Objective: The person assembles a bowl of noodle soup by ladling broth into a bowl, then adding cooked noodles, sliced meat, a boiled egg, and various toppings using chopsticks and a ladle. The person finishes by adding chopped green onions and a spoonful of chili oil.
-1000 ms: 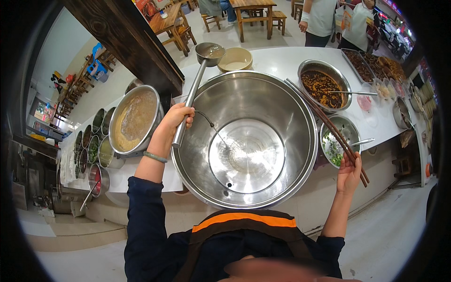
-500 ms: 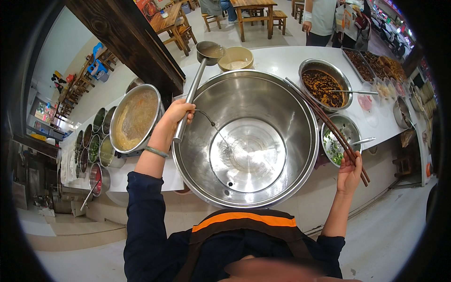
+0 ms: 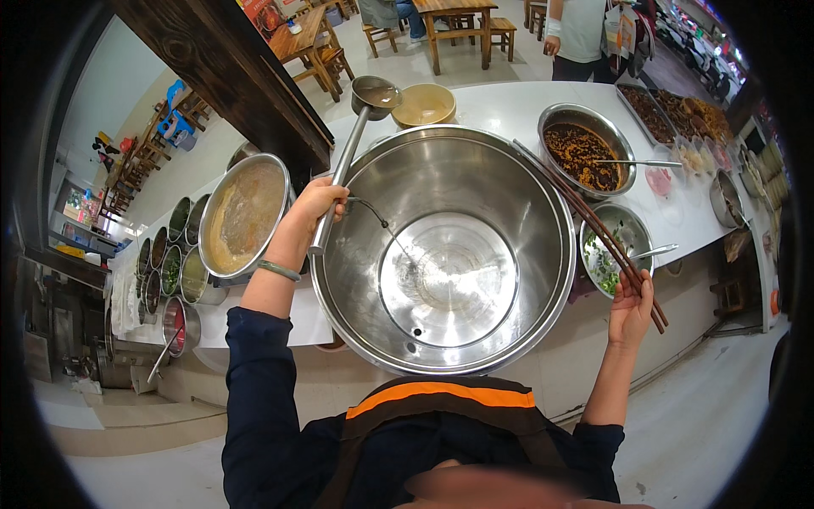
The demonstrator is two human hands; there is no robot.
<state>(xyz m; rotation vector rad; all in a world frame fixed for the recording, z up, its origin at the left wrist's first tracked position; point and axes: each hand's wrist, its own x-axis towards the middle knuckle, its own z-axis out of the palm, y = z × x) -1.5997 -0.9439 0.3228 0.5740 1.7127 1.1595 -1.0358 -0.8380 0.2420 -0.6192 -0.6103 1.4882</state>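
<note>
- Left hand (image 3: 318, 202) is wrapped tight round the long steel handle of the ladle (image 3: 354, 146), gripping it low down, just outside the left rim of the big steel pot (image 3: 445, 254).
- Half a second back that hand sat a touch closer to the pot's lip; it has eased outward a little, fingers now fully curled over the shaft.
- Ladle bowl has not travelled: it is up at the far edge of the bench (image 3: 509, 106), cup level and holding brownish liquid, just beside the tan bowl (image 3: 424, 104).
- Right hand (image 3: 632, 305) pinches the near ends of the long dark chopsticks (image 3: 593, 229), same hold as a second ago; the sticks slant across the pot's right rim and over the bowl of greens (image 3: 615, 246).
- Pot looks bare inside, only a thin wire hook hanging down its inner wall from the left rim.
- Broth pan (image 3: 242, 216) stands off the pot's left side, touching nothing the hands hold.
- Dark topping bowl (image 3: 585, 153) with its spoon lies toward the bench's far right corner.
- My read: almost nothing has shifted, so the ladle's load is poised rather than poured, and both tools are in a firm grip.
</note>
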